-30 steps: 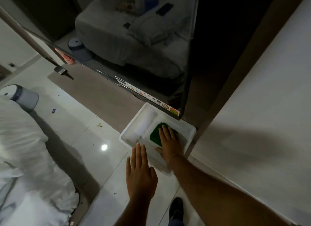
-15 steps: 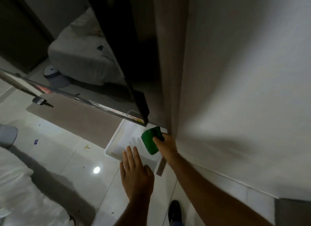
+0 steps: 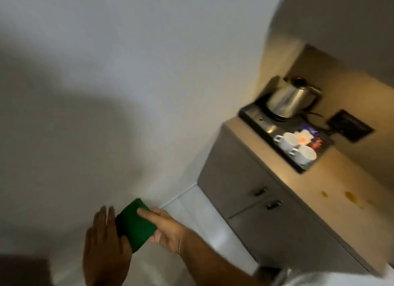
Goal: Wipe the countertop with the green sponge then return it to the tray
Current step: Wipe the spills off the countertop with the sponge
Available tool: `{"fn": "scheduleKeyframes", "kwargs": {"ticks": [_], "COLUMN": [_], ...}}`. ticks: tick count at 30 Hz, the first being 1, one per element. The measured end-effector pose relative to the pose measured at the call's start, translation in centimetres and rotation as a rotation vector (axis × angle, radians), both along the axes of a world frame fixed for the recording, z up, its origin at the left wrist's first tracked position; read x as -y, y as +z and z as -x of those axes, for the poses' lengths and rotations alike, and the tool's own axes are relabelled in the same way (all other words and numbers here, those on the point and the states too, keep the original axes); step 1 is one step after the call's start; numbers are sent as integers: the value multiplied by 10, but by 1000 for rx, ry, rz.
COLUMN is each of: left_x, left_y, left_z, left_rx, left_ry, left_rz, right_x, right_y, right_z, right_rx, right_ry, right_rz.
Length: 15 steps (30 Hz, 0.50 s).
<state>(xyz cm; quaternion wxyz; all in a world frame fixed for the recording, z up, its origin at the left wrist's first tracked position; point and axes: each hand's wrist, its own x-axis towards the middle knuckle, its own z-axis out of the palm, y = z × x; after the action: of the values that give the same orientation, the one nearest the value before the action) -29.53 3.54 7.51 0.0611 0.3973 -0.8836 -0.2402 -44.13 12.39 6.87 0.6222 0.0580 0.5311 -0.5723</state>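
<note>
Right hand (image 3: 168, 232) pinches the green sponge (image 3: 135, 224) low by the wall, well apart from the bench (image 3: 332, 192); left hand (image 3: 106, 249) hangs spread beside it. Wiping near the black tray (image 3: 255, 118) could knock the 2 cups (image 3: 296, 147).

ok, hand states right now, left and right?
Left hand: open, fingers spread, beside the green sponge, not gripping it.
Right hand: closed on the green sponge.

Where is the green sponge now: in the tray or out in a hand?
Out, in hand. The right hand grips the green sponge in mid-air, away from the countertop; no tray for it is in view.
</note>
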Motion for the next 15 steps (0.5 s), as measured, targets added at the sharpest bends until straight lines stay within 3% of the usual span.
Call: {"fn": "scheduleKeyframes", "kwargs": {"ticks": [5, 9, 15], "left_x": [-74, -155, -273], "left_y": [-2, -5, -12], "left_z": [116, 191, 278], "left_rx": [-83, -136, 2], "left_ry": [-450, -756, -1063], "left_rz": [103, 127, 123], "right_x": [-153, -272, -417], "right_y": [-9, -8, 10], "right_z": [69, 93, 119], "right_rx": [-107, -58, -136], "right_ry": [-345, -742, -1158], "right_rz": [-20, -10, 36]}}
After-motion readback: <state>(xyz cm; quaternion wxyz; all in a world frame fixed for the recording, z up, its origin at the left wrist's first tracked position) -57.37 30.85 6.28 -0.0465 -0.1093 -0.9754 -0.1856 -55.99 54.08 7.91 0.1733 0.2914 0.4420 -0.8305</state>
